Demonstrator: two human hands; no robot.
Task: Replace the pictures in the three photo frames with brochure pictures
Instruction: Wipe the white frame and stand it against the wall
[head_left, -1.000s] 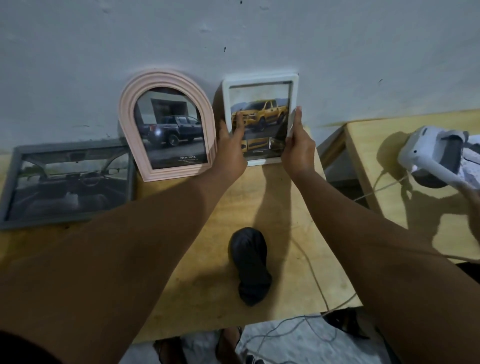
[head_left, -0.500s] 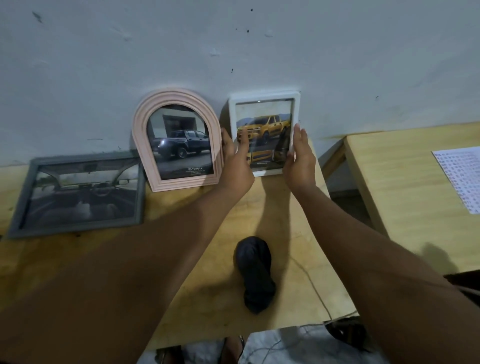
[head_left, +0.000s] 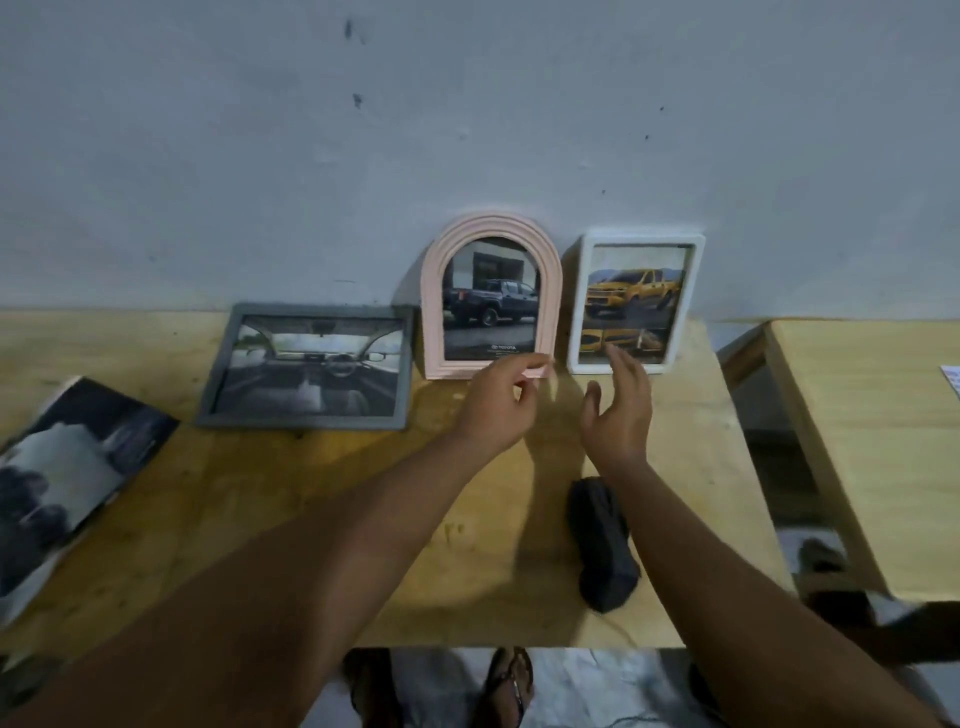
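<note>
A grey wall (head_left: 467, 130) backs the wooden tabletop (head_left: 260, 493). A brochure (head_left: 62, 478) lies open at the tabletop's left edge. Beside it the grey frame (head_left: 306, 366) leans back, showing a car interior. The arched pink frame (head_left: 491, 296) and the white frame (head_left: 636, 304) stand upright against the wall, holding a dark pickup and a yellow pickup. The left hand (head_left: 498, 405) hovers with fingers loosely curled, holding nothing, before the pink frame's lower corner. The right hand (head_left: 618, 410) is spread wide and empty, just before the white frame. A black bundle (head_left: 602, 545) lies near the front edge.
</note>
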